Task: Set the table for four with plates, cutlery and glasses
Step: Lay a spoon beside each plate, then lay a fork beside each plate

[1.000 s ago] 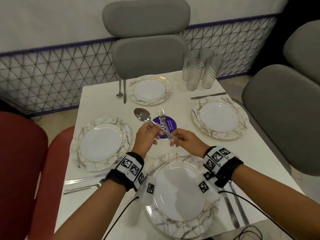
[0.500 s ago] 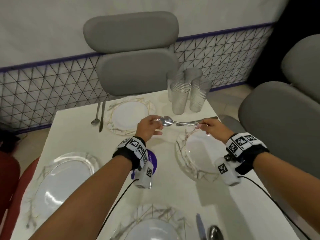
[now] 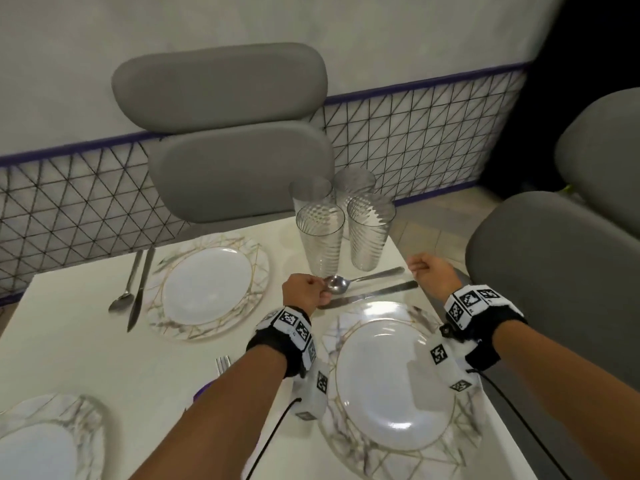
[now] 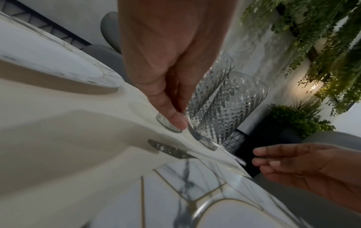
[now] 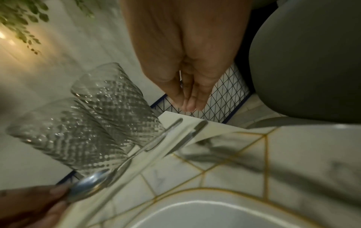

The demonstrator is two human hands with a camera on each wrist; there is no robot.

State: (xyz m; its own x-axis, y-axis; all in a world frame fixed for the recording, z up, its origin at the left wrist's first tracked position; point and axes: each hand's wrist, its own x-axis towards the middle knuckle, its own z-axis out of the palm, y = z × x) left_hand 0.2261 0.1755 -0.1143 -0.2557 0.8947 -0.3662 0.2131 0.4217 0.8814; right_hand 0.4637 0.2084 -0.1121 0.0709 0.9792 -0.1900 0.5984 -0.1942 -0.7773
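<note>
My left hand [image 3: 322,293] pinches the bowl of a steel spoon [image 3: 360,279] between thumb and fingers. The spoon lies low along the white table [image 3: 86,348], parallel to a knife [image 3: 369,295] just beyond the right-hand marble plate [image 3: 394,382]. My right hand [image 3: 420,268] hovers off the spoon's handle end, fingers relaxed and holding nothing. The right wrist view shows the spoon [image 5: 93,186] and the knife [image 5: 195,129] side by side. Several ribbed glasses [image 3: 322,237] stand just behind the spoon.
A far plate [image 3: 207,289] has a spoon [image 3: 126,292] and knife [image 3: 140,289] on its left. A fork [image 3: 223,362] peeks out beside my left forearm. Another plate [image 3: 41,441] sits at bottom left. Grey chairs [image 3: 225,133] stand behind and to the right.
Both hands carried the spoon from the table's middle to beyond the right plate and lowered it beside the knife. My right hand has let go of the handle.
</note>
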